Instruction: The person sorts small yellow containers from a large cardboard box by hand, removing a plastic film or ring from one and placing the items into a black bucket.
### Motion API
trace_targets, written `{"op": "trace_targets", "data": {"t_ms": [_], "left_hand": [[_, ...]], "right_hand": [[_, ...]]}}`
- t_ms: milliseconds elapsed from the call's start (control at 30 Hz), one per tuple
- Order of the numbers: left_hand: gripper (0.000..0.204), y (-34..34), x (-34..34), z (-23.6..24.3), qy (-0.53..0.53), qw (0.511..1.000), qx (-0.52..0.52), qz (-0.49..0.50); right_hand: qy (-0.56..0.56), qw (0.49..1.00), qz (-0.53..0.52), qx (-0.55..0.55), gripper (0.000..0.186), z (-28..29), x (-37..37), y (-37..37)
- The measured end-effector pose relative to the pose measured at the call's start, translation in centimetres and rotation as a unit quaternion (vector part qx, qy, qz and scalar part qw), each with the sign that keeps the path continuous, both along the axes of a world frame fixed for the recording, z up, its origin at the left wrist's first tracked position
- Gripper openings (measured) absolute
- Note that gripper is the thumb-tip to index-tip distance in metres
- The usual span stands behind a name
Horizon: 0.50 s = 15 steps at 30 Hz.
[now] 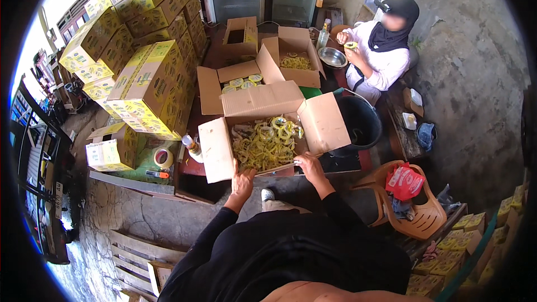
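Note:
In front of me an open cardboard box holds a tangled heap of yellow strips and rings, seemingly plastic wrapping pieces. My left hand is closed on the near edge of this box, left of its middle. Farther right along the same edge, my right hand grips the box too, its fingertips over the rim. Just beyond sits another open box with round yellow-and-white lidded packs. A third open box behind it contains more yellow pieces.
Stacked yellow-printed cartons rise at the left. Tape and an orange cutter lie near a bottle. A black bucket, a plastic chair and a bench stand right. A co-worker handles a small yellow item.

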State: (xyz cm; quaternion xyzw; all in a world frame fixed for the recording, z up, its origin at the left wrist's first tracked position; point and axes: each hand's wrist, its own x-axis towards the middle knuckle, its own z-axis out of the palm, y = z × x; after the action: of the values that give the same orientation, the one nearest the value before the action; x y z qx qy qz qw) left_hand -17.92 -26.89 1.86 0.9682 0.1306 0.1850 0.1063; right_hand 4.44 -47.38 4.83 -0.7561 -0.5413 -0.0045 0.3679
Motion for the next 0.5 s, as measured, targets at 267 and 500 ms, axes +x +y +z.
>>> {"op": "trace_targets", "data": {"t_ms": [267,500], "left_hand": [[0.020,-1.1,-0.8,-2.6,-0.016,1.000,-0.013,0.004],[0.030,-1.6,-1.2,-3.9,0.012,0.999,-0.034,0.007]], "right_hand": [[0.003,0.999,-0.011,-0.044,0.020,-1.9,-0.7,-0.6],[0.004,1.000,-0.016,-0.025,0.021,-3.1,-1.5,-0.9]]}}
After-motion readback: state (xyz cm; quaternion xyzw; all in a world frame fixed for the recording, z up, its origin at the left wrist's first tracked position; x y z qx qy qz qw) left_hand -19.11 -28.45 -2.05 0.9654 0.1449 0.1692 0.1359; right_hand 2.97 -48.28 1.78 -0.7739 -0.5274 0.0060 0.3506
